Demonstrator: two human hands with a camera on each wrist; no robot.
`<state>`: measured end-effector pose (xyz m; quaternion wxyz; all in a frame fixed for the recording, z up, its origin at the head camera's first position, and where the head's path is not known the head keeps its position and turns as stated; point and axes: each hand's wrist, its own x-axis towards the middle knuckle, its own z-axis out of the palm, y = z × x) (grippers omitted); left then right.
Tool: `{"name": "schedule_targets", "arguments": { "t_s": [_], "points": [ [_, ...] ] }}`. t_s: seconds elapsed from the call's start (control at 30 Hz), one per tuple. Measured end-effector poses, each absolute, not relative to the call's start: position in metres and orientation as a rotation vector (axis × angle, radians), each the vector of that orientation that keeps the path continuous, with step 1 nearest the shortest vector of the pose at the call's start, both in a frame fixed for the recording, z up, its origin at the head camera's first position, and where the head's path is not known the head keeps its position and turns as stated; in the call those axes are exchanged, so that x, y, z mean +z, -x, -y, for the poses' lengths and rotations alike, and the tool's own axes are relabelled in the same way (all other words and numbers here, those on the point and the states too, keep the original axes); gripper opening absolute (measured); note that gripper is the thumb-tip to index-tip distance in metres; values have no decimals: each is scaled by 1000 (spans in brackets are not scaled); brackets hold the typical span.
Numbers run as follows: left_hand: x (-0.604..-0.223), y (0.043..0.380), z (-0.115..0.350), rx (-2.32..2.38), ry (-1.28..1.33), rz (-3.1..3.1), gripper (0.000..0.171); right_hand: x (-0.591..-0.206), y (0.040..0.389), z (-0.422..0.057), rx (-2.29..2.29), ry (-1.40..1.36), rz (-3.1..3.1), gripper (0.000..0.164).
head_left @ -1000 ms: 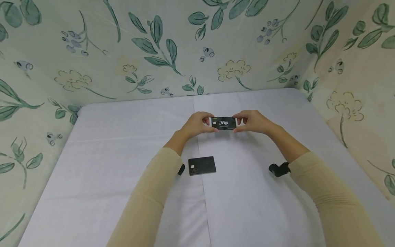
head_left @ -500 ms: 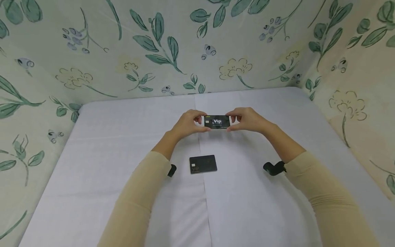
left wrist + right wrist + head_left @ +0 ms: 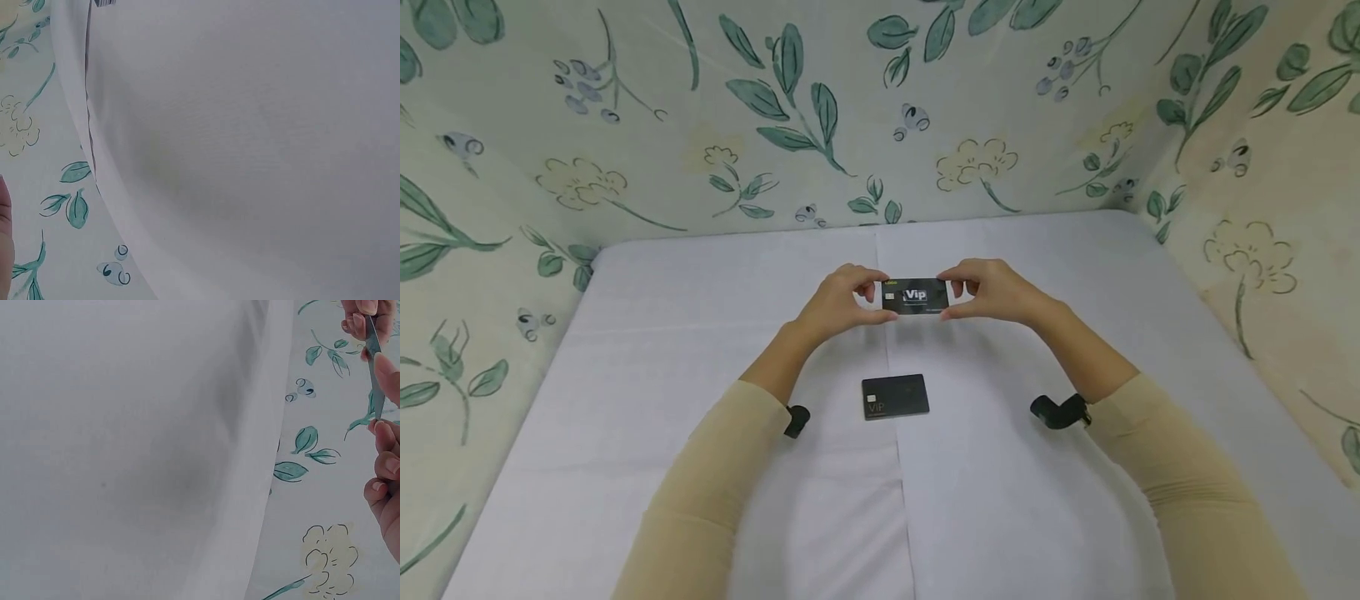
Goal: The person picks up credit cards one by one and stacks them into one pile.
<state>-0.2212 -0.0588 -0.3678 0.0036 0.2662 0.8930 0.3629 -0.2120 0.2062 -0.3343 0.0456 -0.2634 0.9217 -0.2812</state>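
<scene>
A black card [image 3: 914, 297] printed "Vip" is held up by its two short ends, its face toward the head camera. My left hand [image 3: 838, 302] pinches the left end between thumb and fingers. At the opposite end, my right hand [image 3: 997, 292] pinches it the same way. Seen almost edge-on in the right wrist view, the card [image 3: 373, 350] is a thin grey strip between both hands. Below it in the head view, a second black card [image 3: 895, 397], with a chip and faint "VIP" lettering, lies flat and untouched. The left wrist view catches only a sliver of hand [image 3: 5, 240].
A white cloth [image 3: 647, 400] with a centre seam covers the table. Patterned curtains [image 3: 880, 108] with leaves and flowers rise behind it and at both sides. Black wrist cameras [image 3: 1060, 411] stick out by the sleeves. A small dark striped patch [image 3: 105, 2] shows at the left wrist view's top edge.
Both hands have moved left with the held card, which shifts left in the head view. The lying card stays in place on the cloth; the head view has shifted slightly.
</scene>
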Motion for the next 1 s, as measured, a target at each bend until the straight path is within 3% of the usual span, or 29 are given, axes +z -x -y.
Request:
{"name": "schedule_targets", "arguments": {
  "t_s": [1.0],
  "points": [
    [-361, 159, 84, 1219, -1000, -2923, 56, -328, 162, -189, -1025, 937, -2764, 60]
  ]
}}
